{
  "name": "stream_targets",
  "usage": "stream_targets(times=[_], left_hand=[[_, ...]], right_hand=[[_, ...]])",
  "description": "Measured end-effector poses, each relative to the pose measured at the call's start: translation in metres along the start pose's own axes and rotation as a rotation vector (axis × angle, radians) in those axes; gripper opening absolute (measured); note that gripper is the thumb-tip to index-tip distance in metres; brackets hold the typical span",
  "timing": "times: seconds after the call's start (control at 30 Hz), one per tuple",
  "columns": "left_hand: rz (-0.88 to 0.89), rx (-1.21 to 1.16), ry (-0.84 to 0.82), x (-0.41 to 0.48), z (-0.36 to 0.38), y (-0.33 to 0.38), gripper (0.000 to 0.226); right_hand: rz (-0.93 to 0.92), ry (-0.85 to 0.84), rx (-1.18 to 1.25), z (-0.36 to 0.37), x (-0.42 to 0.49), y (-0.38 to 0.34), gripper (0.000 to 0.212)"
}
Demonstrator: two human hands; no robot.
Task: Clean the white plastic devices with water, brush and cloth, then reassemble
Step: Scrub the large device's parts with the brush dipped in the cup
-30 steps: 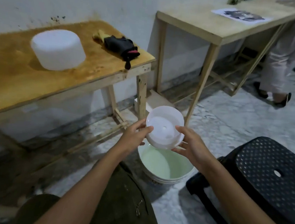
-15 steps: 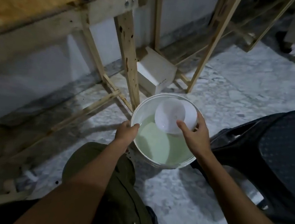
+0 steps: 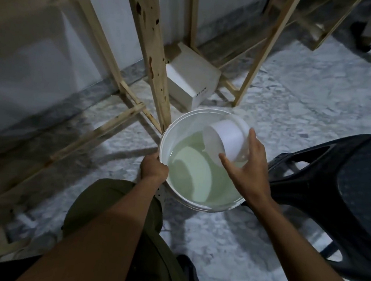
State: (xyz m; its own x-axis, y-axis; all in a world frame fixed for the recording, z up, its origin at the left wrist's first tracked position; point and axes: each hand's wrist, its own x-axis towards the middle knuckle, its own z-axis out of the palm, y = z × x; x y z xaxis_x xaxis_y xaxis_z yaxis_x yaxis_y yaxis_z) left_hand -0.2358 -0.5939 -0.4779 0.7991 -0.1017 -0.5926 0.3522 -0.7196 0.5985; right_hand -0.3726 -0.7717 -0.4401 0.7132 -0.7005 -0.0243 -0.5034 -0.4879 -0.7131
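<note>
Over the bucket [image 3: 165,136], right hand [image 3: 251,172] holds tilted round white device [image 3: 225,139]; left hand [image 3: 154,168] grips rim

The white plastic part [image 3: 225,139] has been released by the left hand [image 3: 154,166], which is now closed on the rim of the bucket [image 3: 193,205]. By the right hand [image 3: 248,168] the part has been turned on its side and lowered to the water [image 3: 191,170].

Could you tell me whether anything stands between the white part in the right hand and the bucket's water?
Nothing visible does. The right hand holds the white part tilted above the open bucket, with bare water beneath it. The left hand grips the left rim, clear of that path.
</note>
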Motion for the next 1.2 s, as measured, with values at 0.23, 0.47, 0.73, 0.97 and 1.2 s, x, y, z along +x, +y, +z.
stream_targets(times=[0.23,0.47,0.73,0.97,1.2], left_hand=[[0.001,-0.002,0.008,0.004,0.000,-0.003,0.047],[-0.004,-0.020,0.013,0.006,-0.001,-0.005,0.046],[-0.012,-0.012,0.012,0.006,-0.001,-0.005,0.047],[-0.017,-0.003,0.019,0.005,0.000,-0.005,0.045],[-0.031,-0.020,0.018,0.005,-0.001,-0.004,0.045]], right_hand=[[-0.203,0.022,-0.195,0.001,0.004,-0.002,0.095],[-0.374,0.063,-0.310,0.001,0.009,-0.002,0.091],[-0.448,0.103,-0.320,0.004,0.004,0.001,0.091],[-0.408,0.128,-0.284,0.010,-0.005,0.007,0.091],[-0.380,0.188,-0.243,0.016,-0.010,0.007,0.089]])
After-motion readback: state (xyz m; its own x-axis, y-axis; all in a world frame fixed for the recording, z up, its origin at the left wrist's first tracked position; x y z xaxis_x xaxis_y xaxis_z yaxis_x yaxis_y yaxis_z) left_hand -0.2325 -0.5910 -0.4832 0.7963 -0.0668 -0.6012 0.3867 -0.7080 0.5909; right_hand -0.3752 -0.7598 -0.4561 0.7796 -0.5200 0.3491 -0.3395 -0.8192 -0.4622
